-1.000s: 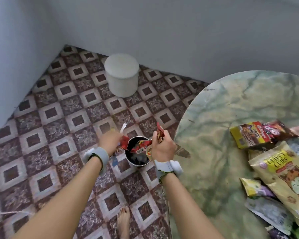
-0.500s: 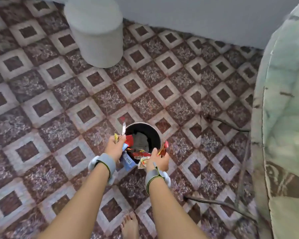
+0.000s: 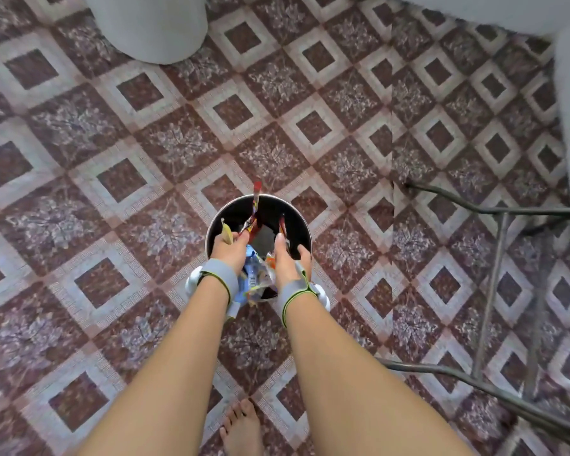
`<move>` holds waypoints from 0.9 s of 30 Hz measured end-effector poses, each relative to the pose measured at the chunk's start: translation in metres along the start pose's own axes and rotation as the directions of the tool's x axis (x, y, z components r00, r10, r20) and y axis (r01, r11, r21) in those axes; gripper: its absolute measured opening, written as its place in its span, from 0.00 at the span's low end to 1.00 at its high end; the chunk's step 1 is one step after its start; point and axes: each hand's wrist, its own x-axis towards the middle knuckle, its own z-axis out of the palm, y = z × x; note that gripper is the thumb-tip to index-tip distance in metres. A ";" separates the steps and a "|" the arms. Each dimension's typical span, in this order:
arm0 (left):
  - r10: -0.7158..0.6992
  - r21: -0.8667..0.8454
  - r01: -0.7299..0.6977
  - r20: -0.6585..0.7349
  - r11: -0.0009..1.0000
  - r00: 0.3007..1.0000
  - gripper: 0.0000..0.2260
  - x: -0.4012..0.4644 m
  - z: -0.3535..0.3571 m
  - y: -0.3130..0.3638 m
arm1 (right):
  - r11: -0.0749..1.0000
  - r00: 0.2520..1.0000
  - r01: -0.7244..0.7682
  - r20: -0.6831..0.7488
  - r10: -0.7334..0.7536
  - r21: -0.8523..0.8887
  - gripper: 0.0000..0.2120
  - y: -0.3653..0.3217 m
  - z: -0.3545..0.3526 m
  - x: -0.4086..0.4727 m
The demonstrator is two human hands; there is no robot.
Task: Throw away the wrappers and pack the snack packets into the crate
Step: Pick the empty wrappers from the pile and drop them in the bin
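Note:
A small round bin with a black inside stands on the tiled floor straight below me. Both my hands are over its mouth. My left hand grips a bunch of wrappers: a red one sticks up, a yellow one pokes out at the left. My right hand holds a thin red wrapper at the fingertips. More crumpled wrappers, blue and clear, hang between my wrists. No snack packets or crate are in view.
A white cylindrical container stands on the floor beyond the bin. Dark metal table legs run along the right side. My bare foot is at the bottom edge.
My head has tipped down and closer; the table top has left the view. Both hands have sunk lower into the bin's mouth with the wrappers.

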 end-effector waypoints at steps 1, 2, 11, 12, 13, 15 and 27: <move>-0.020 -0.014 0.020 0.008 1.000 1.000 0.15 0.000 0.004 0.002 | 1.000 1.000 0.009 -0.020 -0.008 0.016 0.33 0.001 -0.002 0.004; -0.051 -0.030 0.052 0.018 0.998 0.999 0.20 0.001 0.008 0.003 | 0.999 0.999 0.022 -0.050 -0.020 0.041 0.30 0.003 -0.003 0.009; -0.110 -0.132 0.133 0.171 0.982 0.979 0.43 0.004 0.012 0.014 | 0.979 0.986 0.065 -0.165 -0.033 0.193 0.23 -0.006 -0.006 0.033; -0.108 -0.127 0.131 0.171 0.983 0.979 0.41 0.003 0.009 0.016 | 0.976 0.985 0.069 -0.167 -0.034 0.208 0.24 -0.010 -0.008 0.038; -0.090 -0.123 0.113 0.180 0.986 0.980 0.39 -0.001 0.005 0.021 | 0.977 0.985 0.068 -0.171 -0.033 0.203 0.22 -0.015 -0.011 0.038; -0.052 -0.139 0.083 0.211 0.987 0.976 0.35 -0.003 0.001 0.025 | 0.976 0.978 0.083 -0.203 -0.042 0.200 0.22 -0.022 -0.016 0.037; 0.023 -0.055 -0.017 0.112 0.998 0.994 0.19 -0.147 -0.087 0.111 | 0.939 0.930 0.330 -0.206 -0.305 0.098 0.15 -0.084 -0.041 -0.144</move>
